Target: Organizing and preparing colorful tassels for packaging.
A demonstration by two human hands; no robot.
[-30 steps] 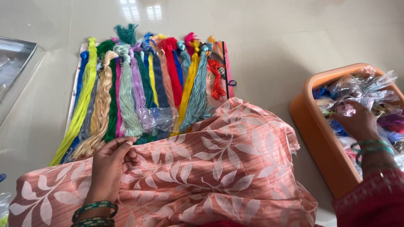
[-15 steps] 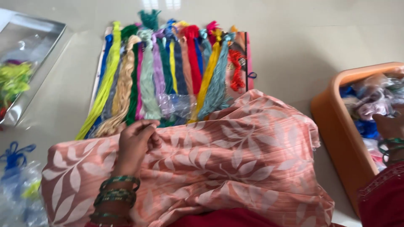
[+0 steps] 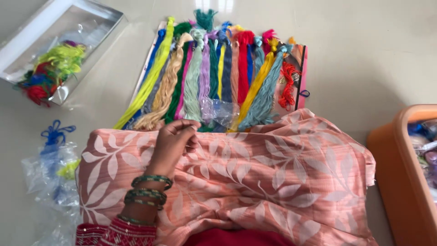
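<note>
My left hand (image 3: 173, 142), with green bangles at the wrist, rests on a peach cloth with a white leaf print (image 3: 282, 177) that is spread over my lap. Its fingers are curled and pinched together at the cloth's upper edge; whether they hold a thread I cannot tell. Just beyond the fingers lies a row of several coloured thread skeins (image 3: 214, 73) on a pink-edged board, with a crumpled clear wrapper (image 3: 219, 110) on top of them. My right hand is out of the frame.
An orange plastic tub (image 3: 400, 173) with bagged threads stands at the right edge. A clear-lidded white box (image 3: 86, 25) with a bundle of mixed threads lies at the upper left. Clear plastic bags with blue thread (image 3: 51, 159) lie at the left on the pale floor.
The view has swung left. My right hand, which was in the orange tub, has left the frame. My left hand stays on the cloth, its fingers curled more tightly at the edge.
</note>
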